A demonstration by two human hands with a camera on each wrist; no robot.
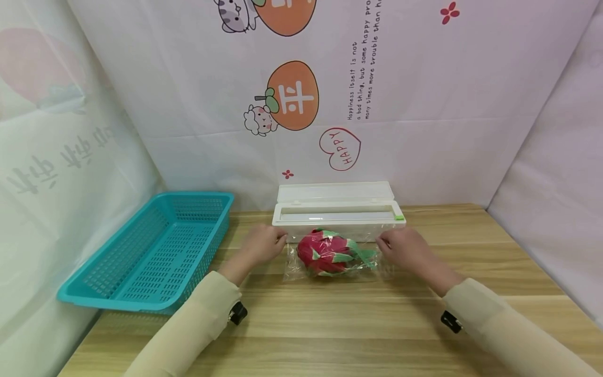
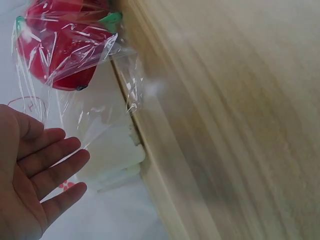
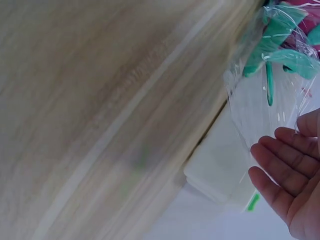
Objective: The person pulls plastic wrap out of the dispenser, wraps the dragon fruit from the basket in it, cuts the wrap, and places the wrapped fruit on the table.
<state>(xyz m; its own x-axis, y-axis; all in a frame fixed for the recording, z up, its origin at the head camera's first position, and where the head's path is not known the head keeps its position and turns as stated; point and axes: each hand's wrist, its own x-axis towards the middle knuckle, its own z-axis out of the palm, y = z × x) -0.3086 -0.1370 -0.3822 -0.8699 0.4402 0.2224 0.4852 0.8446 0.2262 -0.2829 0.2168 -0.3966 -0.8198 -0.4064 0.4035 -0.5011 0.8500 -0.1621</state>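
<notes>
A red dragon fruit (image 1: 327, 252) with green scales lies under a sheet of clear cling film (image 1: 294, 269) in the middle of the head view. At the film's left edge, my left hand (image 1: 266, 243) pinches it between thumb and forefinger; the left wrist view shows the other fingers (image 2: 55, 162) held out loosely. My right hand (image 1: 404, 247) pinches the film's right edge the same way, with its remaining fingers (image 3: 280, 165) extended. Just behind the fruit stands a white cling film dispenser box (image 1: 339, 230), its lid (image 1: 335, 192) raised.
A teal plastic basket (image 1: 204, 262) with perforated sides sits at the left of the wooden table (image 1: 330, 335). A white printed cloth (image 1: 424, 104) hangs behind the table, and more cloth closes off the left and right sides.
</notes>
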